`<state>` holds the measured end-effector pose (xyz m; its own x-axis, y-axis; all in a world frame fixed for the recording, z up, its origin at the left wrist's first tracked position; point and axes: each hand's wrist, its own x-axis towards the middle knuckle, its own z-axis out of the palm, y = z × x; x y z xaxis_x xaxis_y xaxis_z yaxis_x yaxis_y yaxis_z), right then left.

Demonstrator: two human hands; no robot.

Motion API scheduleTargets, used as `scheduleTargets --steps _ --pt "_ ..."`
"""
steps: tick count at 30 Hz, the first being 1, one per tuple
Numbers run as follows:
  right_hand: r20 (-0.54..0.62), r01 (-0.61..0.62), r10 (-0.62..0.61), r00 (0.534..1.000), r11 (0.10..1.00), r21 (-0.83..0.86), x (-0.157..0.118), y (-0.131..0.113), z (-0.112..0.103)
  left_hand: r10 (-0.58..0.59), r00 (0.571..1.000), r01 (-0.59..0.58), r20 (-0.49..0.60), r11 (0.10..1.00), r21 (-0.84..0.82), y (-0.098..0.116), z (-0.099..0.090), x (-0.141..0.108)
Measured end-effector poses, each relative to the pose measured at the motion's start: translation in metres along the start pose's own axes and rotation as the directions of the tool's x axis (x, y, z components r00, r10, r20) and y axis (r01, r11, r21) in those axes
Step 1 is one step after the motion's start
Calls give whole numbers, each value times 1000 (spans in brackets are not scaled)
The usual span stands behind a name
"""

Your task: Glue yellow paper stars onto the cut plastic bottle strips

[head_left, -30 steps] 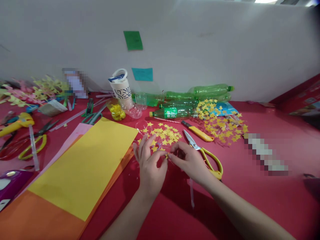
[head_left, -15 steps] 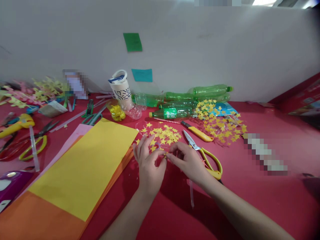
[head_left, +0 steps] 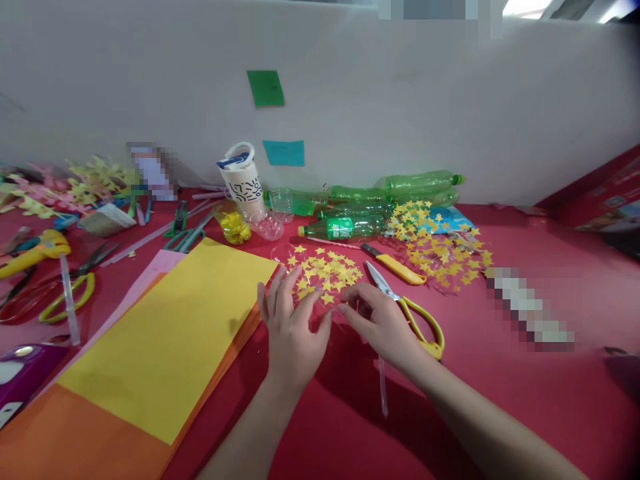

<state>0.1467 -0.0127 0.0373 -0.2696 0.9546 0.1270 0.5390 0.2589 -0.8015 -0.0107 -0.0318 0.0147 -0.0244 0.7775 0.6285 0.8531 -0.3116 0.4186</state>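
My left hand is open over the red table, its fingers spread and its thumb apart from the index finger. Just beyond its index fingertip is a yellow paper star, at the near edge of a loose pile of yellow stars. My right hand is to the right of that star, thumb and index finger brought together in a pinch. Whatever lies between those fingertips is too small to make out. Close beside the right hand are yellow-handled scissors, blades pointing away.
A yellow utility knife lies behind the scissors. Star-covered strands and green plastic bottles are at the back. Yellow paper over orange sheets covers the left. A white tumbler stands near the wall; a glue gun lies far left.
The star between my two hands' fingertips is no longer pinched by the left hand. My left thumb and index finger have spread, and that hand has shifted slightly left. The right hand stays nearly in place.
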Motion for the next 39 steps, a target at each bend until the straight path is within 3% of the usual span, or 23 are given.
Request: scheduleTargets --steps 6,12,15,20,24,27,31,34,37,39 --pt "-54 47 -51 997 996 -80 -1 -1 -9 57 998 -57 2 998 35 6 -8 2" --pt "-48 89 -94 994 991 -101 -4 -5 -22 53 998 -52 25 998 -37 7 -16 3" --pt "-59 93 -100 993 990 -110 -5 -7 -28 3 1000 -2 7 991 -137 4 -18 5" --pt "-100 77 -90 991 989 -130 -7 -6 -34 -186 981 150 -62 914 -377 0 -26 13" --pt "-104 78 -91 990 989 -124 -8 -6 -34 -207 969 134 -134 899 -417 -3 -36 19" --pt "-92 79 -90 992 989 -122 -9 -7 -34 -206 974 145 -96 888 -436 -8 -43 21" --pt "-72 78 -87 994 990 -118 -10 -9 -34 -301 953 289 33 874 -391 -15 -47 19" --pt "-41 87 -93 995 988 -126 -10 -7 -33 -300 949 315 100 875 -368 -18 -50 18" --pt "-6 72 -74 997 984 -162 -10 -3 -31 -272 958 284 87 881 -378 -20 -56 19" --pt "4 58 -58 998 981 -185 -9 -1 -30 -315 947 309 56 856 -414 -24 -60 19"
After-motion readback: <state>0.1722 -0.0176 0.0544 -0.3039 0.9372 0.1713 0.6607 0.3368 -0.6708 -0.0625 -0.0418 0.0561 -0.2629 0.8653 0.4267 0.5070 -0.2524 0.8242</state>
